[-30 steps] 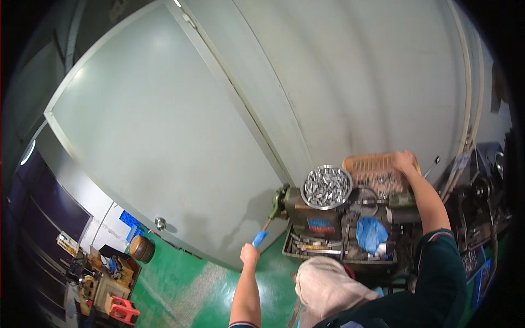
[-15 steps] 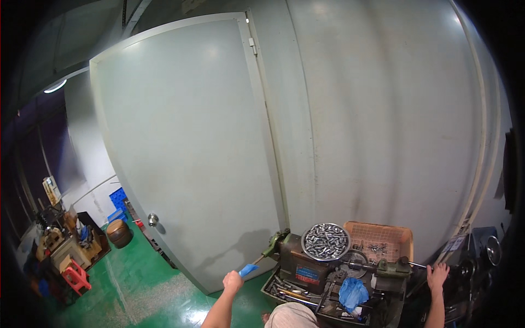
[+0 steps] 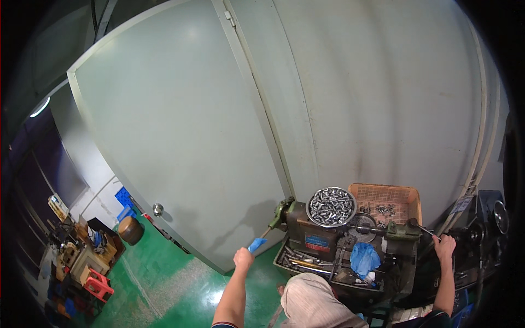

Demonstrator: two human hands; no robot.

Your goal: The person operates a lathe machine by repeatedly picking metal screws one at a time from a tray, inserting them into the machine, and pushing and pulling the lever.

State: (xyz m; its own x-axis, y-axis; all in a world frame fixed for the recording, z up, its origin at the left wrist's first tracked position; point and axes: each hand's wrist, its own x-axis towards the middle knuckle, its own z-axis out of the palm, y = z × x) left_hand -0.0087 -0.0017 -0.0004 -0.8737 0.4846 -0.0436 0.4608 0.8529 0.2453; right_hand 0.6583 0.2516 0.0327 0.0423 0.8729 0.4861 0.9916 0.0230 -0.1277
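Observation:
A small bench lathe [image 3: 314, 236] in dark green and brown stands in front of me. My left hand [image 3: 243, 257] is closed round the end of its left lever [image 3: 256, 244], whose grip is wrapped in blue. On the other side, my right hand [image 3: 445, 247] is closed on a thin metal lever [image 3: 425, 229] that slants down from the lathe's right end. A round metal bowl [image 3: 331, 225] heaped with small shiny metal parts [image 3: 331, 205] rests on top of the lathe. Crumpled blue plastic, perhaps a glove [image 3: 365, 259], lies on the front.
Behind the lathe sits an orange plastic basket [image 3: 414, 192] with a few metal parts. Tools and rods fill the tray [image 3: 283, 262] below. A grey door [image 3: 175, 142] stands at left; a red stool [image 3: 98, 285] and clutter lie beyond. Dark machinery [image 3: 484, 218] is at right.
My view has tipped down, so the lathe appears higher. The right lever now slants more steeply, and the fingers of my right hand have closed round it. My left hand keeps its hold.

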